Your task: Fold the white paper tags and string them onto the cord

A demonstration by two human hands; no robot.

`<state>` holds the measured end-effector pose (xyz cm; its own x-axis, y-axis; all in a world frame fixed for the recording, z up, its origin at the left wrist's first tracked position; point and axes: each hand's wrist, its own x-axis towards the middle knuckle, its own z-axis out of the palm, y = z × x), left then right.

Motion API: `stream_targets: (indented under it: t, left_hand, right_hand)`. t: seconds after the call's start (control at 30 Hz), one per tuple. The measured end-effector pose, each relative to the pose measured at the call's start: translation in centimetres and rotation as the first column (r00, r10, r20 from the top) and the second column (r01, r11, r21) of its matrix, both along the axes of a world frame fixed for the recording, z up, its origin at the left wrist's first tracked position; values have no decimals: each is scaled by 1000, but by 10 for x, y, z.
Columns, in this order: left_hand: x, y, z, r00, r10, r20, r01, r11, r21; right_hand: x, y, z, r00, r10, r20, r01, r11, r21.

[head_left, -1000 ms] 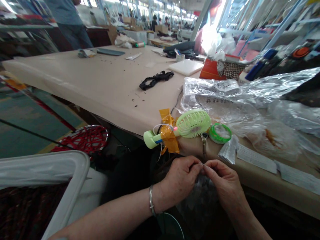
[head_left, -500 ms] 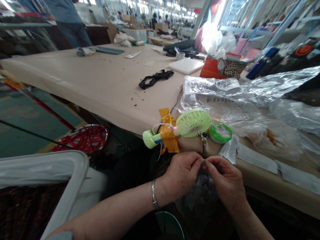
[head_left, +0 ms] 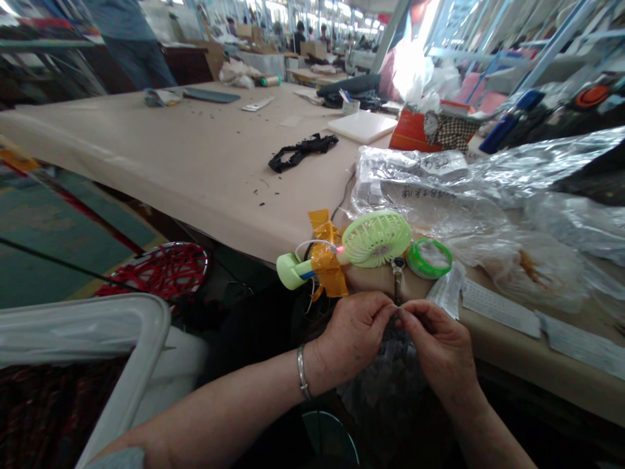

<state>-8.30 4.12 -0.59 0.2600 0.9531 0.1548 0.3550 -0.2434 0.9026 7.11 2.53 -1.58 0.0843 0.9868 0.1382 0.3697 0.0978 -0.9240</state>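
Note:
My left hand (head_left: 355, 339) and my right hand (head_left: 437, 342) meet fingertip to fingertip just off the table's near edge. Both pinch at the same spot; whatever sits between the fingertips is too small to make out. Right behind the fingertips, a small metal fitting with a black knob (head_left: 398, 264) stands at the table edge. A light green handheld fan (head_left: 377, 238) is fixed to the edge with orange tape (head_left: 330, 270), beyond my left hand. Beyond my right hand lies a green ring-shaped container (head_left: 428, 258) with whitish stuff inside.
Clear plastic bags (head_left: 430, 189) and paper slips (head_left: 500, 306) cover the table's right side. A black cloth strip (head_left: 303, 151) lies mid-table (head_left: 195, 150). At lower left stands a white bin (head_left: 151, 326); behind it is a basket of red strips (head_left: 161, 270). A person (head_left: 129, 45) stands far left.
Both hands stay pinched together at nearly the same place, with only a slight shift of the fingers. The whole view has moved very slightly.

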Motion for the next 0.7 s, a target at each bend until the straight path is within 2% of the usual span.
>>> stream_targets:
  t: [0.23, 0.33, 0.47, 0.6, 0.7]
  left_hand:
    - [2, 3, 1, 1000, 6, 13, -6, 1000, -14]
    - [0, -3, 2, 999, -9, 40, 10, 1000, -22]
    - [-5, -14, 0, 999, -26, 43, 29, 997, -75]
    - [-14, -19, -12, 1000, -5, -6, 4, 990, -143]
    - [-18, -20, -24, 1000, 5, -21, -8, 989, -148]
  right_hand:
    - [-3, 2, 1, 1000, -28, -5, 28, 999, 26]
    - [-3, -4, 0, 1000, 5, 14, -5, 999, 39]
    - [5, -22, 2, 986, 46, 158, -68, 989, 133]
    - [31, -32, 10, 894, -55, 445, -116, 930, 348]
    - [55, -24, 13, 746, -244, 620, -134, 857, 498]
